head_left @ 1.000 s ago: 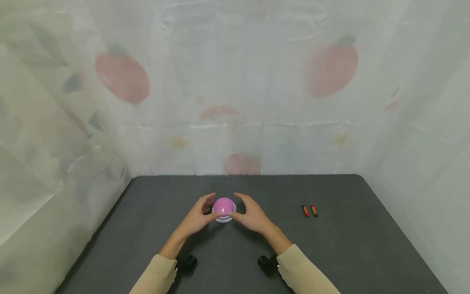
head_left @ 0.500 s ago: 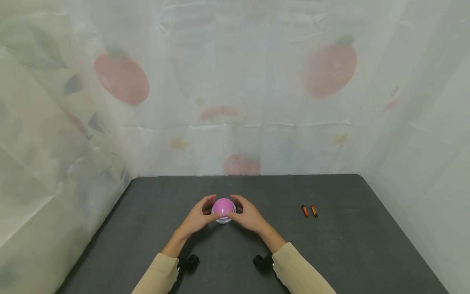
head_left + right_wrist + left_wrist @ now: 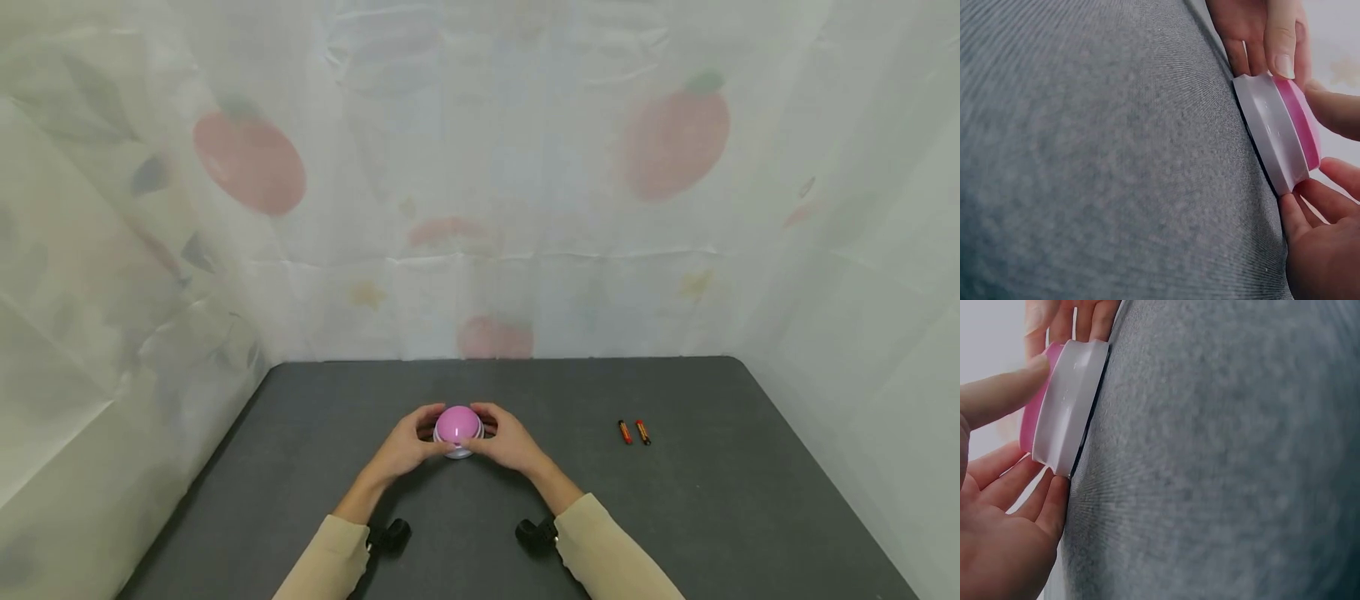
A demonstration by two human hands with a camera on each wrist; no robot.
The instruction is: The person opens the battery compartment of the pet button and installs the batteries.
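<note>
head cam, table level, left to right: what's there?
left hand → pink dome button → right hand → two small batteries, lying side by side apart from the hands. Both hands grip the button's white base.

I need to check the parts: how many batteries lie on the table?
2. The first battery and the second battery lie side by side on the table, to the right of the right hand. The hands could hide others.
</note>
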